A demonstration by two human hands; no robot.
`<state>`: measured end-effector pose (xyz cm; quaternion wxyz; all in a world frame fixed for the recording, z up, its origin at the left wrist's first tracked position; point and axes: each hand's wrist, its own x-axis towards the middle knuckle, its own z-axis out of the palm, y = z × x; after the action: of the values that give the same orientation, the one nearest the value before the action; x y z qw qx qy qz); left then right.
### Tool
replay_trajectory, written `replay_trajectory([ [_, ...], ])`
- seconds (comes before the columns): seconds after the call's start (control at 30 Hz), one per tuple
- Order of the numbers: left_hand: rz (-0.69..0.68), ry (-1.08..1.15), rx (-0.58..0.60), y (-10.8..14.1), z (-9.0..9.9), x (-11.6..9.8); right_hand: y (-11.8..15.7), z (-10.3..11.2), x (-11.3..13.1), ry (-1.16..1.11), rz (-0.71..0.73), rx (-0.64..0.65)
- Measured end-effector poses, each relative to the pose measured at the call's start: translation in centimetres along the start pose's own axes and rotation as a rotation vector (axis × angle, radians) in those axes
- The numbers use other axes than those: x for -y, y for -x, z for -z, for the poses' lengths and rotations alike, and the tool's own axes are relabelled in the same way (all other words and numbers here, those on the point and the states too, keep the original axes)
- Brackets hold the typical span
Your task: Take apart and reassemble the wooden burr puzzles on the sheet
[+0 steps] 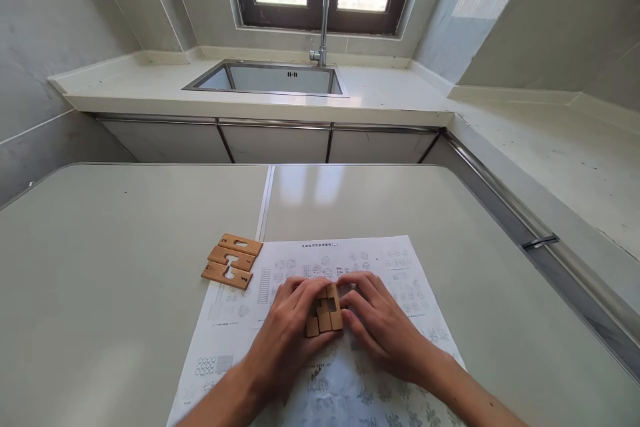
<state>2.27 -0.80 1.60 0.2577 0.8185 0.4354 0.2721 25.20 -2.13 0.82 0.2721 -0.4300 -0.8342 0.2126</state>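
A small wooden block assembly (325, 321) with a dark gap in it is held over the printed sheet (385, 260). My left hand (290, 320) wraps its left side, with the fingers over the top and the thumb along the bottom edge. At the right side, the bent fingertips of my right hand (375, 320) touch the block. Three flat wooden pieces with cut-out slots (233, 259) lie side by side at the sheet's upper left corner, partly on the paper.
A pale table (100, 267) with a seam fills the foreground. Behind it stands a white counter (390, 90) with a steel sink (280, 77) and a tall tap (323, 13) beneath a window. Another counter (565, 140) runs along the right.
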Motion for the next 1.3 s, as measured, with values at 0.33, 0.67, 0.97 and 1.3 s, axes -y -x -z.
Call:
replay_trajectory([
  [0.33,0.129,-0.159,-0.226,4.3,4.2,2.7,0.1,-0.1,-0.4,-0.026,0.015,-0.029],
  [0.67,0.461,-0.410,-0.439,8.5,9.0,3.7,0.1,-0.3,-0.6,-0.040,0.023,-0.058],
  [0.97,0.486,-0.423,-0.397,8.2,9.0,3.9,0.1,-0.5,-0.7,-0.022,0.032,-0.091],
  [1.3,0.495,-0.486,-0.380,7.8,8.6,3.8,0.0,-0.7,-0.9,-0.038,0.039,-0.091],
])
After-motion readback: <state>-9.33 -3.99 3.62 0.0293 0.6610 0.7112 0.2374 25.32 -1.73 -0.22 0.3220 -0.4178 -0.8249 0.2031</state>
